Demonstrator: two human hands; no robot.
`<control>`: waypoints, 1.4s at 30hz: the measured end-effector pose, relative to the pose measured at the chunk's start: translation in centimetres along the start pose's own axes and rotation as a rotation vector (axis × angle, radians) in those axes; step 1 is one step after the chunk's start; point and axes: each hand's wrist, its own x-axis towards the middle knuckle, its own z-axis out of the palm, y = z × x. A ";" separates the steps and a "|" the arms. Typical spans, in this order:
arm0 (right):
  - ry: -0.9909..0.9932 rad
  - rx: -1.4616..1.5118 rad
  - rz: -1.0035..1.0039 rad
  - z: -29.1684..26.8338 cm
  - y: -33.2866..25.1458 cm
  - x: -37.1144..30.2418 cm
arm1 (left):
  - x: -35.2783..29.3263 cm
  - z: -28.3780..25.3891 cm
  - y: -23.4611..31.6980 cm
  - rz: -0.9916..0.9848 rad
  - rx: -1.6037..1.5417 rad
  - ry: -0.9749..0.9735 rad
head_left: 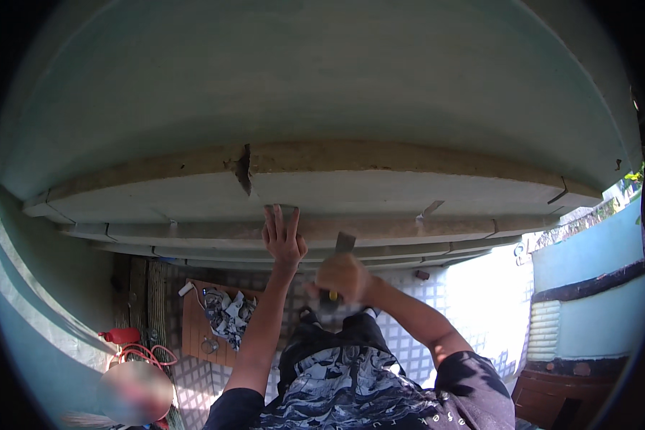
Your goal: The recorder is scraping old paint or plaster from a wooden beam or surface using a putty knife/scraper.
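My left hand reaches up to a pale painted ledge, its fingers stretched out and the tips against the surface. A thin dark strip shows at those fingertips; I cannot make out whether it is a mark or a separate piece. Lower and to the right, my right hand is closed around a putty knife, slightly blurred. Its flat metal blade points up toward the ledges, and a black and yellow handle end shows below the fist. Left of centre, a dark ragged gap breaks the ledge's brownish front edge.
More ledges run below the upper one. At lower left, a wooden board carries crumpled patterned cloth, a white-handled roller and a glass jar. A red bottle and red cord lie beyond it. Patterned floor tiles extend rightward.
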 end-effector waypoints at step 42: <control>0.077 0.039 -0.088 -2.9 1.1 -2.2 | -0.2 0.2 0.1 -0.013 0.004 0.011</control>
